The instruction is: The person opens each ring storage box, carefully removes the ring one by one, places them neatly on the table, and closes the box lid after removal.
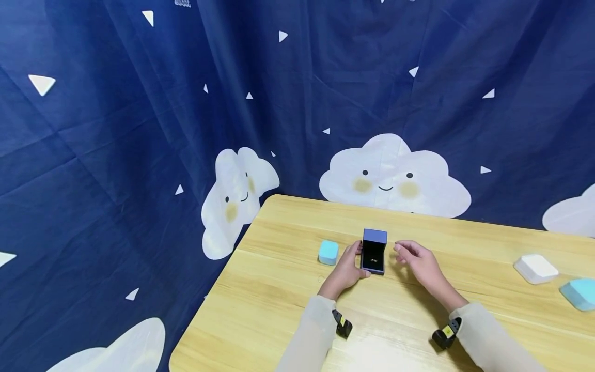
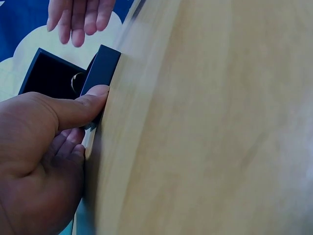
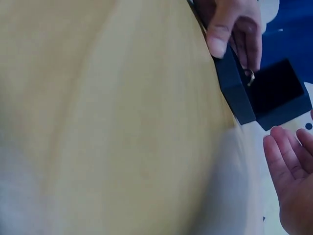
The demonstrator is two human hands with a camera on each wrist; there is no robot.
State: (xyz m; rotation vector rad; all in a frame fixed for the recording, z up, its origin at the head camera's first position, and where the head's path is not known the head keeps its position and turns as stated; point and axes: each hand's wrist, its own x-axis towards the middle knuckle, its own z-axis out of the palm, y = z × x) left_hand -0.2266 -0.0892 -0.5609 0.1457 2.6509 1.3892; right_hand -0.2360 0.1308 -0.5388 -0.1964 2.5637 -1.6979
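A dark blue ring box (image 1: 374, 236) stands on the table with its lid raised and its black inside showing. In it sits a gold-coloured ring (image 1: 374, 260), also visible as a thin loop (image 2: 73, 82) in the left wrist view. My left hand (image 1: 345, 269) grips the box from its left side, the thumb pressed on the front of the base and the fingers round the side. To the right of the box, apart from it, my right hand (image 1: 422, 262) hovers with loosely bent fingers, holding nothing; its fingers (image 3: 286, 154) show below the lid in the right wrist view.
Left of the box lies a small light-blue block (image 1: 328, 252). Towards the table's right end are a white block (image 1: 536, 269) and another light-blue block (image 1: 580, 293). A dark blue curtain (image 1: 362, 77) with clouds and triangles hangs behind the wooden table (image 1: 260, 299).
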